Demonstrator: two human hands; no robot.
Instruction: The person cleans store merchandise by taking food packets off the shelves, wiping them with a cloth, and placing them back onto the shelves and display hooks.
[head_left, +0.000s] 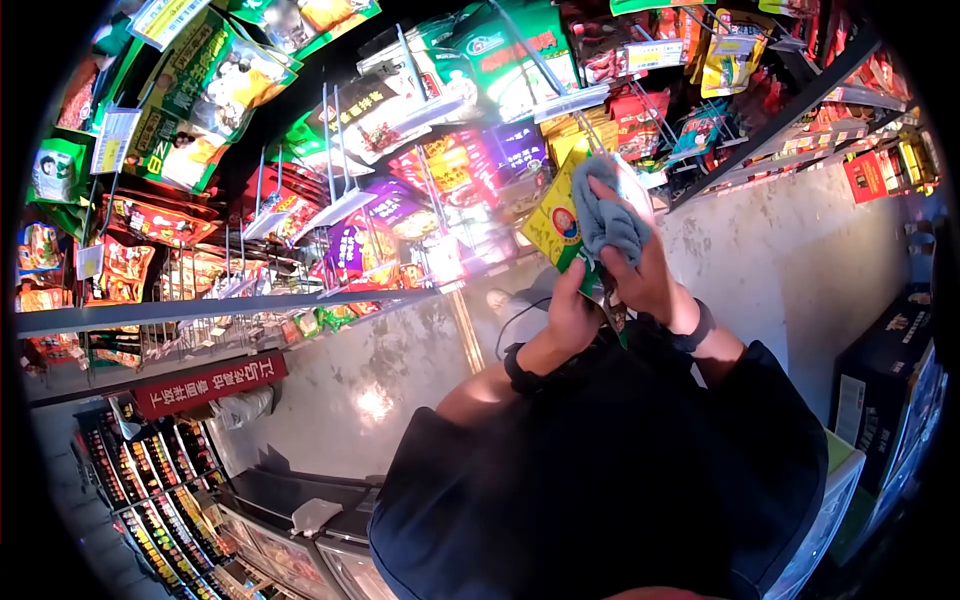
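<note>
In front of my chest, my left hand (575, 308) grips the lower end of a yellow and green packet (556, 216), with the thumb on its face. A grey-blue cloth (612, 222) is bunched in my right hand (640, 272), its fingers wrapped round it. The cloth lies against the right side of the packet, and part of the packet is hidden behind it. Both wrists wear dark bands. Behind the packet hang purple packets (515, 150) and yellow packets (575, 137) on the rack.
Hooks with price tags (570, 103) jut out from the rack above my hands. A shelf edge (250, 303) runs along the left. Dark boxes (885, 375) stand at the right, and freezers (290, 550) at the lower left.
</note>
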